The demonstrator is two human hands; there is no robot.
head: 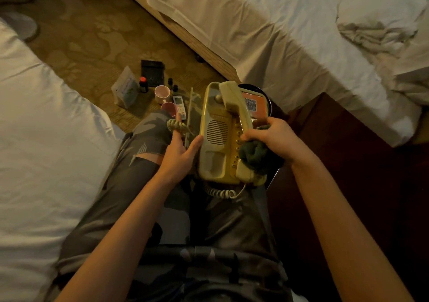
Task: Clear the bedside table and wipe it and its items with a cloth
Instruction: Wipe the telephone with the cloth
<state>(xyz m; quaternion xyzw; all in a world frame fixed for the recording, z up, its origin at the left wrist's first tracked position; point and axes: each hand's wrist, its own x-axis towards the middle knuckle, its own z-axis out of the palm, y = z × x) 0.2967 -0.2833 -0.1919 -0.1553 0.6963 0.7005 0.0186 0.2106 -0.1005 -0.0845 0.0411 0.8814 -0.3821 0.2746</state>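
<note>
**Phone held over the lap, cloth on its handset**

The left hand (178, 153) steadies the phone (220, 134) with straight fingers against its left edge. The right hand (276, 139) grips a dark cloth (254, 154), pressed to the handset. Mugs (161, 93) and bottles (143, 84) stand on the carpet (92, 39) beyond.

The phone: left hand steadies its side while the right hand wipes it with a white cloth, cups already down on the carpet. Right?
Not quite. In the head view the cloth in the right hand is dark green, not white. The rest holds: left hand steadies the phone, cups sit on the carpet.
</note>
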